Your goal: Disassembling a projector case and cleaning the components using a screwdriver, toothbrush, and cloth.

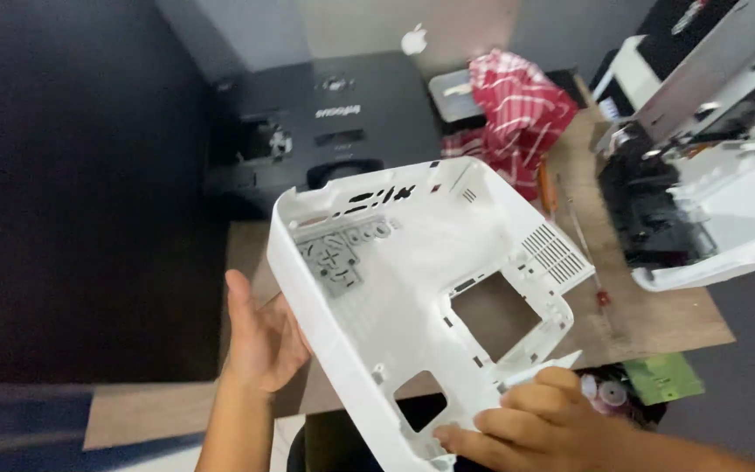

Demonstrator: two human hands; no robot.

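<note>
Here, both hands [395,385] clamped on a smooth white plastic cover [421,280] (vented, square-holed).

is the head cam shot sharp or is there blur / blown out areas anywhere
Head view: soft all over with motion blur, strongest on the left hand and right hand; the white plastic cover reads bright, but its vents and cut-outs stay legible; the far left is a dark, nearly featureless area; the opened white device at right looks slightly washed out.
</note>
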